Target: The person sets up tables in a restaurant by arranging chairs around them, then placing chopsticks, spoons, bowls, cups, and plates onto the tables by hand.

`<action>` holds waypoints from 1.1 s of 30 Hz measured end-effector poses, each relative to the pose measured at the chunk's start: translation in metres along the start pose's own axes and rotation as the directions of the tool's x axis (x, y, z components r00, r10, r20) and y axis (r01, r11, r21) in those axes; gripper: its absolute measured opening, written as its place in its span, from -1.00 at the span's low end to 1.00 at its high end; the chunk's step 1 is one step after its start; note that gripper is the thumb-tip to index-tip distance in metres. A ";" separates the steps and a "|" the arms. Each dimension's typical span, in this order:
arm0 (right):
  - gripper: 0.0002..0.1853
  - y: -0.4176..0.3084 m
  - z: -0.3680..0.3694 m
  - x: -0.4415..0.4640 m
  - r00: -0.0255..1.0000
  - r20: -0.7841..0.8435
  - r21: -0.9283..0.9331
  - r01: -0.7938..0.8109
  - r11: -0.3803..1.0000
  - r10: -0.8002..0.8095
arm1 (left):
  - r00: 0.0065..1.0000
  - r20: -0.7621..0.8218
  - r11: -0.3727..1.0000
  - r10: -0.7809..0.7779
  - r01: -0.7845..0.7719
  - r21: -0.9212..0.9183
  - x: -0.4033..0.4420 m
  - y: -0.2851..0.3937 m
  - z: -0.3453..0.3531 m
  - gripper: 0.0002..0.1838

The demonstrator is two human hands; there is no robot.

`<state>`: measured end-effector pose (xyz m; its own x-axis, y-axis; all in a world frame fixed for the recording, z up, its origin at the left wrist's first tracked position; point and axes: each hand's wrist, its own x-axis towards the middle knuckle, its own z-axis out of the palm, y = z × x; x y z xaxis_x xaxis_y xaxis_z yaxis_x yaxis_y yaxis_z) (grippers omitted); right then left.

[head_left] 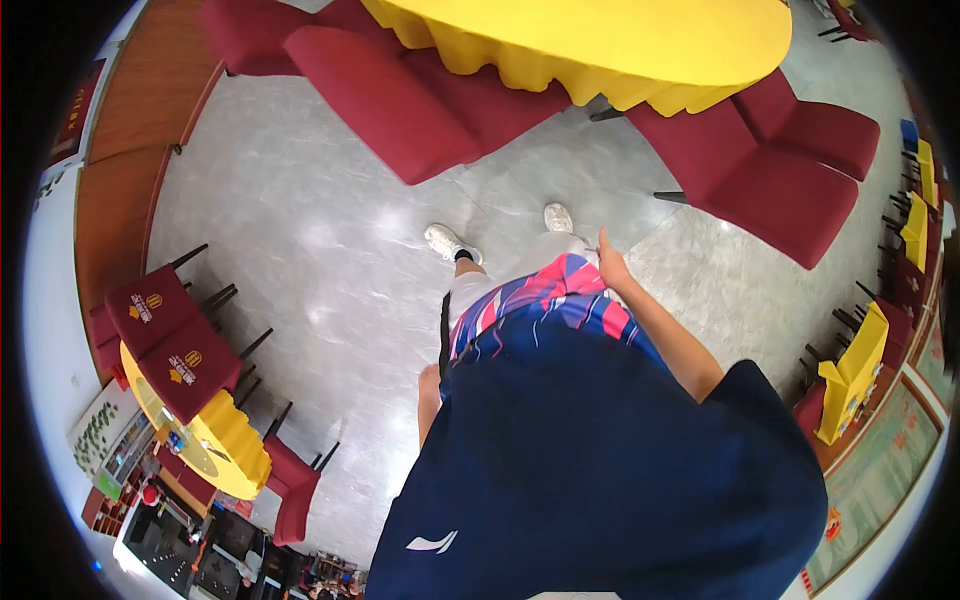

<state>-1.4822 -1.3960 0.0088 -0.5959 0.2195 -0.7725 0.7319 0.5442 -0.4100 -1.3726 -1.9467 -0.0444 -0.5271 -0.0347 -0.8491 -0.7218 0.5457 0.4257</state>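
Observation:
My right hand (613,266) hangs beside the pink-and-blue patterned cloth (575,275) below my dark blue shirt (610,450). Its thumb stretches out, away from the other fingers, which are partly hidden, and no held thing shows. On the other side, a short piece of my left arm or hand (429,388) shows past the shirt's edge. The fingers there are out of sight, so I cannot tell what they do. A dark strap (446,325) runs close to it. Neither hand touches any furniture.
Ahead stands a table with a yellow cloth (620,40), ringed by dark red chairs (390,110). More red chairs (175,345) and a yellow-covered table (230,440) stand left. Further yellow tables (855,375) line the right side. Grey tiles (330,230) lie under my white shoes (450,241).

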 end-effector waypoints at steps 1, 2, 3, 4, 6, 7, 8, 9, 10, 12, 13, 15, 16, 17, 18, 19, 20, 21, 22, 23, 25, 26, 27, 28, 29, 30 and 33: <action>0.00 -0.008 0.013 0.001 1.000 -0.019 -0.035 0.011 0.999 -0.012 | 1.000 0.022 1.000 0.012 -0.011 -0.016 0.008 -0.006 -0.017 -0.64; 0.00 -0.018 0.027 -0.001 0.999 -0.034 -0.051 0.013 0.999 -0.015 | 0.999 0.038 0.999 0.030 -0.029 -0.044 0.021 -0.008 -0.028 -0.63; -0.03 -0.025 0.038 -0.004 0.990 -0.068 -0.066 0.119 0.991 -0.123 | 0.993 -0.091 0.969 0.073 -0.092 -0.228 0.022 0.017 -0.049 -0.67; -0.05 -0.038 0.046 -0.006 0.968 -0.097 -0.085 0.224 0.971 -0.231 | 0.967 -0.081 0.860 -0.240 0.173 -0.481 0.022 0.060 -0.076 -0.68; -0.07 -0.073 0.059 -0.012 0.967 -0.040 0.118 0.253 0.960 -0.250 | 0.971 -0.147 0.828 -0.191 0.079 -0.554 0.039 0.084 -0.118 -0.69; -0.08 -0.096 0.067 -0.018 0.962 0.033 0.333 0.246 0.910 -0.272 | 0.961 -0.218 0.796 -0.167 0.001 -0.605 0.047 0.089 -0.141 -0.69; -0.05 -0.120 0.066 -0.016 0.924 0.292 0.739 -0.055 0.671 -0.246 | 0.963 -0.217 0.796 -0.160 -0.004 -0.605 0.056 0.094 -0.160 -0.69; -0.05 -0.136 0.071 -0.017 0.926 0.283 0.741 -0.046 0.669 -0.250 | 0.966 -0.215 0.810 -0.142 -0.011 -0.586 0.067 0.103 -0.178 -0.70; -0.04 -0.144 0.075 -0.019 0.945 0.228 0.767 -0.027 0.641 -0.234 | 0.969 -0.212 0.825 -0.126 -0.016 -0.565 0.076 0.112 -0.189 -0.71; -0.03 -0.160 0.085 -0.022 0.964 0.163 0.799 -0.004 0.601 -0.211 | 0.980 -0.186 0.869 -0.073 -0.029 -0.494 0.096 0.137 -0.213 -0.72; -0.05 -0.163 0.088 -0.024 0.974 0.044 0.694 0.131 0.708 -0.223 | 0.987 -0.157 0.905 -0.030 -0.040 -0.423 0.107 0.150 -0.222 -0.73; -0.07 -0.171 0.087 -0.027 0.968 -0.090 0.567 0.244 0.787 -0.236 | 0.993 -0.103 0.925 0.049 -0.084 -0.369 0.131 0.180 -0.237 -0.73; -0.07 -0.178 0.081 -0.030 0.972 0.011 0.576 0.187 0.796 -0.236 | 0.992 -0.051 0.936 0.118 -0.129 -0.329 0.145 0.200 -0.243 -0.72; -0.08 -0.183 0.080 -0.043 0.966 0.119 0.587 0.117 0.801 -0.229 | 0.992 -0.033 0.945 0.121 -0.125 -0.301 0.147 0.211 -0.252 -0.72; -0.08 -0.193 0.073 -0.049 0.971 0.097 0.607 0.117 0.786 -0.219 | 0.979 0.001 0.959 0.206 -0.201 -0.201 0.156 0.233 -0.258 -0.72; -0.09 -0.202 0.063 -0.054 0.967 0.191 0.523 0.045 0.851 -0.169 | 0.958 0.045 0.955 0.283 -0.278 -0.100 0.164 0.257 -0.263 -0.72; -0.09 -0.211 0.051 -0.056 0.953 0.280 0.428 -0.020 0.903 -0.112 | 0.954 0.064 0.954 0.294 -0.289 -0.074 0.173 0.282 -0.266 -0.72; -0.09 -0.224 0.041 -0.054 0.958 0.265 0.450 -0.022 0.893 -0.110 | 0.892 0.034 0.889 0.450 -0.451 0.075 0.180 0.307 -0.270 -0.69; -0.08 -0.239 0.030 -0.048 0.986 0.106 0.385 0.079 0.920 -0.129 | 0.802 0.023 0.779 0.597 -0.587 0.220 0.183 0.336 -0.271 -0.64; -0.07 -0.257 0.018 -0.042 0.986 -0.051 0.306 0.165 0.938 -0.157 | 0.755 0.013 0.717 0.656 -0.628 0.303 0.169 0.379 -0.272 -0.55; -0.07 -0.342 -0.008 -0.044 0.964 -0.140 0.475 0.267 0.838 -0.228 | 0.554 0.080 0.421 0.828 -0.711 0.563 0.130 0.491 -0.277 -0.34; -0.07 -0.374 -0.016 -0.038 0.920 -0.256 0.556 0.391 0.734 -0.297 | 0.363 0.160 0.168 0.918 -0.720 0.673 0.127 0.537 -0.271 -0.22; -0.05 -0.383 -0.003 -0.024 0.868 -0.274 0.427 0.495 0.757 -0.413 | 0.344 0.190 0.133 0.920 -0.728 0.672 0.128 0.564 -0.271 -0.22; -0.04 -0.394 0.007 -0.009 0.801 -0.281 0.269 0.595 0.757 -0.529 | 0.306 0.257 0.027 0.917 -0.689 0.725 0.135 0.595 -0.267 -0.18; 0.03 -0.420 0.012 -0.014 0.889 -0.226 -0.032 0.401 0.915 -0.398 | 0.278 0.323 -0.076 0.905 -0.639 0.766 0.144 0.617 -0.265 -0.13; 0.03 -0.436 0.021 -0.006 0.874 -0.316 -0.205 0.317 0.926 -0.369 | 0.217 0.414 -0.228 0.884 -0.574 0.787 0.162 0.638 -0.268 -0.10; 0.01 -0.451 0.037 0.023 0.845 -0.439 -0.305 0.180 0.935 -0.306 | 0.074 0.627 -0.543 0.776 -0.428 0.723 0.209 0.677 -0.271 -0.15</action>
<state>-1.8142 -1.6665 0.1580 -0.8722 0.3750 -0.3142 0.4768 0.7954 -0.3742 -2.0931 -1.8114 0.1516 -0.3178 0.9454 0.0716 0.9415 0.3236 -0.0939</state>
